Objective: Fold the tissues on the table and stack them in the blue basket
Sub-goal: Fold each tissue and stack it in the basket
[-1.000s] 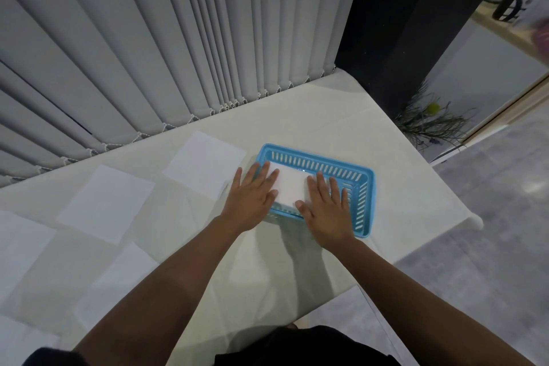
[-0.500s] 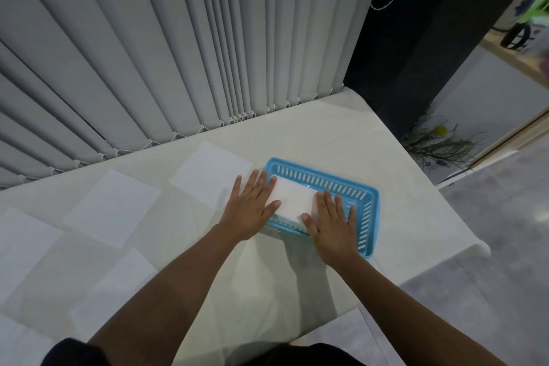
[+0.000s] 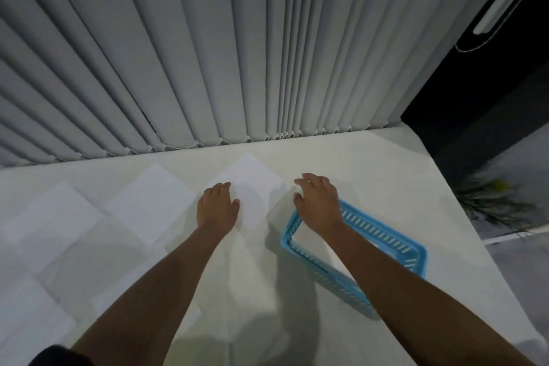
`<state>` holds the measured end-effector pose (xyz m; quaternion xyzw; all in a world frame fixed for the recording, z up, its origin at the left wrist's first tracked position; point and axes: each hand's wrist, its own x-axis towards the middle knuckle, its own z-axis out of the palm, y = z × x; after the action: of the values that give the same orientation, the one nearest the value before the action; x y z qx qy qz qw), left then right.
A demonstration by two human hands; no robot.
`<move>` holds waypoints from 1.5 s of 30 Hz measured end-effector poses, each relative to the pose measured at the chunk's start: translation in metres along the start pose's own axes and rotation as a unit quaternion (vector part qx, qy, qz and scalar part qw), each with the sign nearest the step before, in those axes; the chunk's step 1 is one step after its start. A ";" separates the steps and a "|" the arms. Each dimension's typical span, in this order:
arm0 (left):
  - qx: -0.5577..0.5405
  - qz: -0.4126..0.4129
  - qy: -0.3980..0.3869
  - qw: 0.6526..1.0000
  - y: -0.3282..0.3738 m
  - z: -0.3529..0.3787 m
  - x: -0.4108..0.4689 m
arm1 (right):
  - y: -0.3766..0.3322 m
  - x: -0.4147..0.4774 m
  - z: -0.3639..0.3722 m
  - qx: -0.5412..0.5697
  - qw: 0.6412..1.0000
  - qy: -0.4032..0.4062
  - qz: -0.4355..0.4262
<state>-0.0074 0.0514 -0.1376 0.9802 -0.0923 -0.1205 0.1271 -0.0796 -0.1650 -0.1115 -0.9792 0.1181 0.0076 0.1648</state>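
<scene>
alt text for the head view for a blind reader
Two bare hands meet a flat white tissue on a table: the left hand rests on its near-left corner, the right hand hovers by its right corner, above one end of a blue basket. More flat tissues lie to the left, grey vertical blinds behind.

Head view – looks forward-down, near table (image 3: 371, 175)

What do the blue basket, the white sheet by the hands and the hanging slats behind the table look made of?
Blue basket: moulded plastic, slightly glossy, judging by its even colour and slotted walls. White sheet: thin matte tissue paper, lying flat and square-cut. Slats: probably matte fabric blinds, chained together at the bottom; vinyl is possible.
</scene>
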 end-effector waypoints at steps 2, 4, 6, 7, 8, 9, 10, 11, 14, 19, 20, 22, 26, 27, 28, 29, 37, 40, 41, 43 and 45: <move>-0.008 -0.024 -0.008 1.000 -0.005 -0.005 0.013 | -0.016 0.030 0.005 -0.004 0.999 -0.027 -0.019; -0.006 -0.033 -0.020 0.999 -0.008 -0.008 0.026 | -0.033 0.057 0.011 -0.009 0.998 -0.058 -0.036; -0.002 -0.036 -0.029 0.999 -0.010 -0.010 0.041 | -0.048 0.083 0.020 -0.024 0.995 -0.084 -0.056; 0.000 -0.039 -0.033 0.999 -0.011 -0.010 0.048 | -0.055 0.095 0.025 -0.032 0.992 -0.097 -0.068; 0.006 -0.041 -0.035 0.999 -0.012 -0.009 0.055 | -0.061 0.106 0.030 -0.041 0.990 -0.110 -0.078; 0.016 -0.041 -0.036 0.998 -0.013 -0.008 0.061 | -0.067 0.115 0.035 -0.050 0.987 -0.123 -0.087; 0.028 -0.040 -0.035 0.998 -0.014 -0.006 0.067 | -0.072 0.123 0.041 -0.059 0.985 -0.134 -0.096; 0.038 -0.036 -0.033 0.998 -0.015 -0.005 0.071 | -0.076 0.130 0.047 -0.066 0.982 -0.147 -0.102; 0.003 -0.039 -0.037 0.999 -0.014 -0.005 0.080 | -0.083 0.145 0.060 -0.072 0.974 -0.183 -0.114; -0.106 -0.084 -0.087 0.987 -0.018 -0.005 0.094 | -0.078 0.163 0.064 -0.074 0.973 -0.171 -0.136; -0.094 -0.077 -0.087 0.989 -0.020 -0.006 0.096 | -0.077 0.166 0.064 -0.062 0.974 -0.171 -0.136; -0.067 -0.056 -0.073 0.993 -0.020 -0.009 0.096 | -0.074 0.171 0.062 -0.033 0.975 -0.168 -0.140; -0.031 -0.011 -0.006 0.999 -0.014 -0.019 0.088 | -0.068 0.169 0.046 -0.011 0.977 -0.133 -0.167; -0.035 -0.003 0.005 0.999 -0.013 -0.022 0.085 | -0.066 0.166 0.041 -0.015 0.976 -0.128 -0.175; -0.040 0.008 0.016 0.999 -0.014 -0.023 0.080 | -0.064 0.162 0.036 -0.018 0.975 -0.125 -0.181; -0.047 0.024 0.024 0.998 -0.014 -0.024 0.074 | -0.061 0.157 0.031 -0.022 0.974 -0.124 -0.186; -0.103 0.155 -0.027 0.982 -0.017 -0.008 0.025 | -0.021 0.111 0.018 -0.077 0.966 -0.129 -0.210; -0.062 0.168 -0.076 0.981 -0.018 -0.003 0.018 | -0.012 0.097 0.021 -0.108 0.958 -0.166 -0.208; -0.057 0.164 -0.090 0.981 -0.017 -0.002 0.017 | -0.010 0.093 0.021 -0.117 0.954 -0.184 -0.204; -0.068 0.144 -0.106 0.982 -0.013 -0.002 0.016 | -0.008 0.088 0.022 -0.129 0.950 -0.206 -0.195; -0.099 0.115 -0.089 0.984 -0.009 -0.001 0.019 | -0.007 0.085 0.024 -0.123 0.955 -0.199 -0.183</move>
<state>0.0123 0.0561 -0.1435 0.9309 -0.2033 -0.2000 0.2283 0.0057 -0.1700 -0.1362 -0.9753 -0.1005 0.1868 0.0617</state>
